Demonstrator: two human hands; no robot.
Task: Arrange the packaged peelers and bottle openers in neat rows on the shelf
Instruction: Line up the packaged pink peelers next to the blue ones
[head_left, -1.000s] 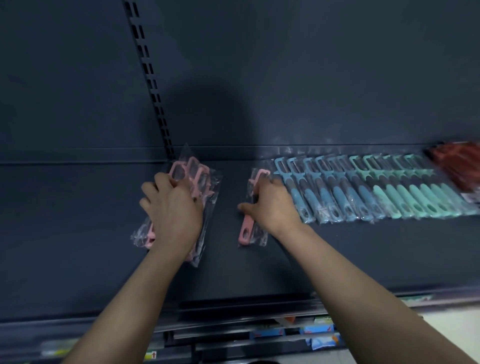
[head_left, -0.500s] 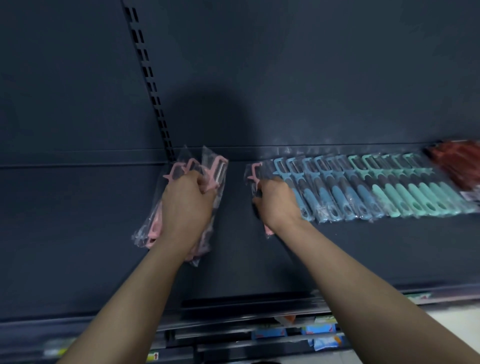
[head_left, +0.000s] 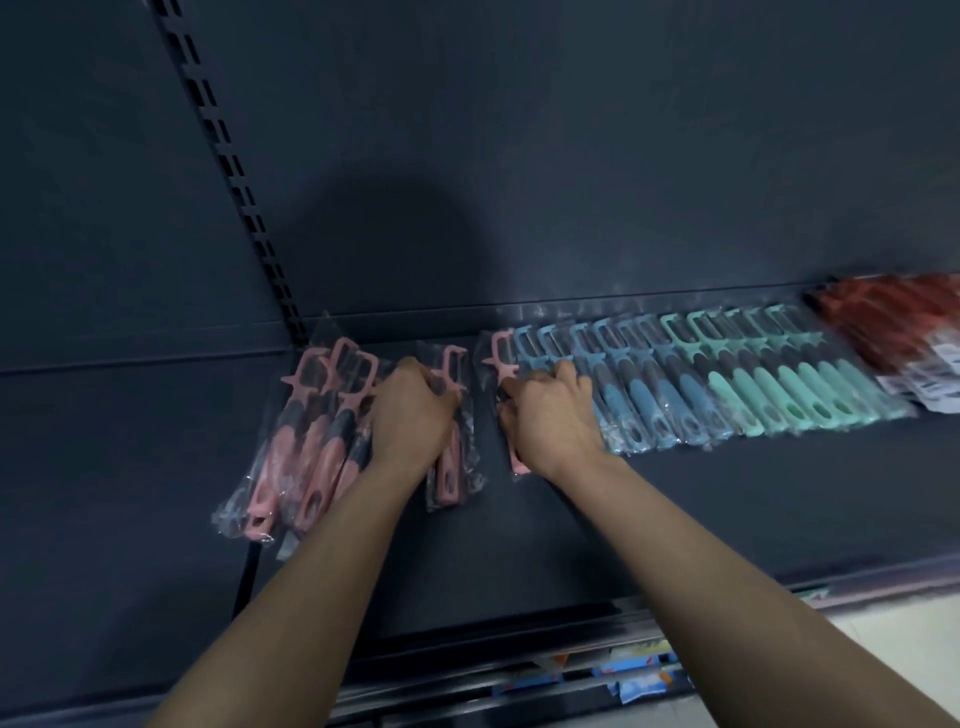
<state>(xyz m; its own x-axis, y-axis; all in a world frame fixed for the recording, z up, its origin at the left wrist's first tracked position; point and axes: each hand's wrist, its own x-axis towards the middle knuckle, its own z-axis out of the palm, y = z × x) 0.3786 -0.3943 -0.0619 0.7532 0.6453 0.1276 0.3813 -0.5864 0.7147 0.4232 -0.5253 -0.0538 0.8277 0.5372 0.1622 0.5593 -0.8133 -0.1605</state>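
Pink peeler (head_left: 452, 366), gripped by left hand (head_left: 413, 415), should lie flat right beside the end peeler (head_left: 503, 358) that right hand (head_left: 550, 415) grips. Keep tops level w/ blue row (head_left: 639, 395).

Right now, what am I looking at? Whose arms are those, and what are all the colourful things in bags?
There is no machine here, only a person. The one picture comes from a camera worn on their head, looking forward and down, so you see their two arms reaching out. They are tidying a dark shop shelf. The colourful things are kitchen peelers in clear bags. The left hand grips a pink peeler, just right of a loose pink pile. The right hand holds a second pink peeler at the end of a neat row: blue peelers, then green peelers, then blurry red packs at the far right.
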